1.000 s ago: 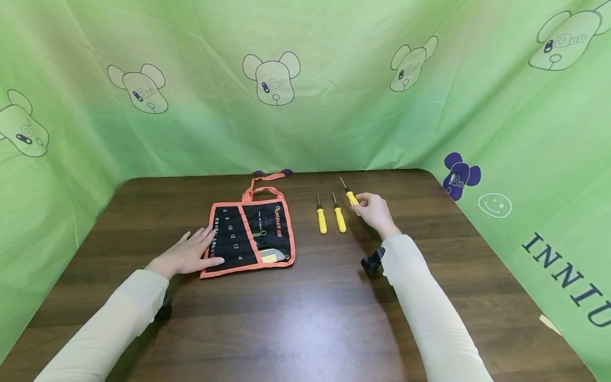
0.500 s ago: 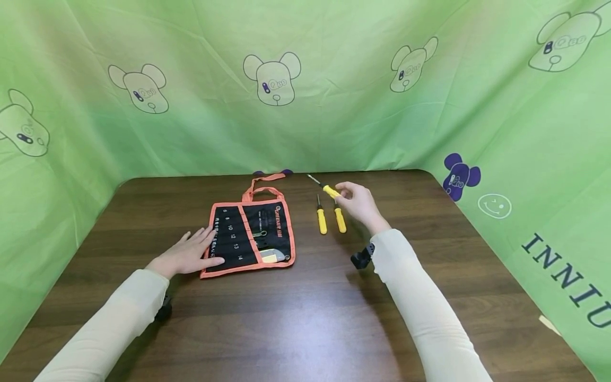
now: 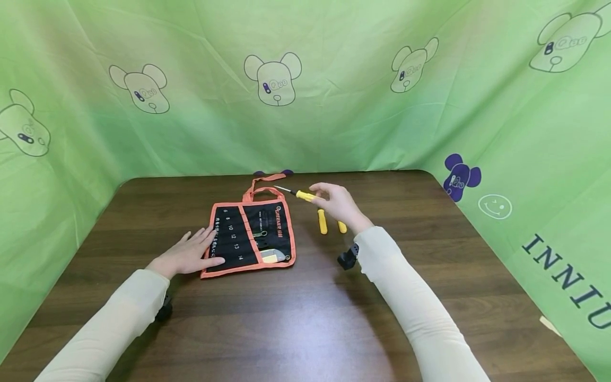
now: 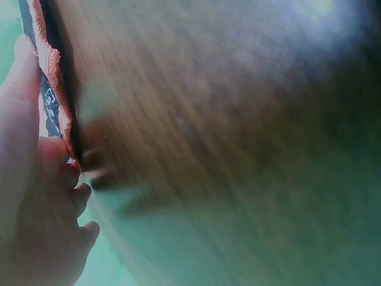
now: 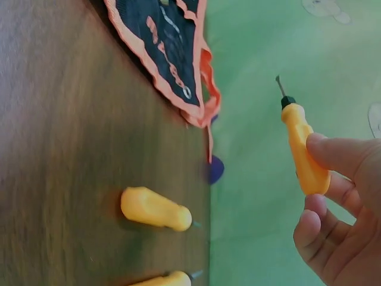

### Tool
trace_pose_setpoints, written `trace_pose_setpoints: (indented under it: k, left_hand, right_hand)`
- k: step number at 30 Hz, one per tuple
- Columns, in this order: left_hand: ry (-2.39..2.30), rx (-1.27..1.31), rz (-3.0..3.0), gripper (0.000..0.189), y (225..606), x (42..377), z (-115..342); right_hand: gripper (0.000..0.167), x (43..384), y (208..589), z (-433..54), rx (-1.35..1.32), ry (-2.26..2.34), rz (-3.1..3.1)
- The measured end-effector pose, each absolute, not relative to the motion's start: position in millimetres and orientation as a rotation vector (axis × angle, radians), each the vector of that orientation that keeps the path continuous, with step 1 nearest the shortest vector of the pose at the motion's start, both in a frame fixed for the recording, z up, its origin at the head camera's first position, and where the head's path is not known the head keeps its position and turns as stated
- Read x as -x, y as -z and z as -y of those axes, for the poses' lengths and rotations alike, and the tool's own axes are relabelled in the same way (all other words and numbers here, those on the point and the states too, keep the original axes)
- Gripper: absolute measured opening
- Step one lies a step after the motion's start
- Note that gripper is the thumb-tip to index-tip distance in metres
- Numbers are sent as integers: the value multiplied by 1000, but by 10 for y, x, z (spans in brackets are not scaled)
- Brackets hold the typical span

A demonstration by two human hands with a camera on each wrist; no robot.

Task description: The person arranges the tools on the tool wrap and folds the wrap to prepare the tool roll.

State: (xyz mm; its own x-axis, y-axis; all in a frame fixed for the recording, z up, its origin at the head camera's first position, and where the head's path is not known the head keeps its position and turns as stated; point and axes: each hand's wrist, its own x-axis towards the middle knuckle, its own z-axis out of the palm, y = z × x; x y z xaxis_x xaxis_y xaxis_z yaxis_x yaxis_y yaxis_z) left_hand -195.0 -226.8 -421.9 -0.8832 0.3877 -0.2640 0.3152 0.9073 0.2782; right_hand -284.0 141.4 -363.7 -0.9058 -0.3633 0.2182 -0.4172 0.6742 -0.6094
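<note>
Gripping yellow screwdriver [image 3: 305,196] by handle in right hand [image 3: 340,206], fingers closed in round it, thumb along one side. In head view, held raised off worktop [image 3: 286,318], at about 2 o'clock from middle of tool pouch [image 3: 234,249], shaft aimed toward about 10 o'clock, tip near orange strap [image 3: 268,189]. In right wrist view, held apart from pouch. Resting left hand [image 3: 191,254] on pouch's 8 o'clock edge, fingers straight, slightly spread, wrapped round nothing. See pouch lying flat, black with orange edging, yellow-and-grey piece [image 3: 273,255] tucked in near 4 o'clock corner. Also lying on worktop, near right hand: second screwdriver [image 3: 322,222] at 7 o'clock, third screwdriver [image 3: 342,227] at 6, shafts hidden in head view. Hung past worktop's 12 o'clock edge: green cloth [image 3: 334,127].
</note>
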Motion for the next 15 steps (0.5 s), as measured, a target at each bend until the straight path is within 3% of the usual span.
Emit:
trace_pose_setpoints:
  k: [15]
  left_hand:
    - [-305,-515,-2754,97,4224,1967,2273]
  right_hand:
    - [28,2802,3838,-1114,-806,-928,2865]
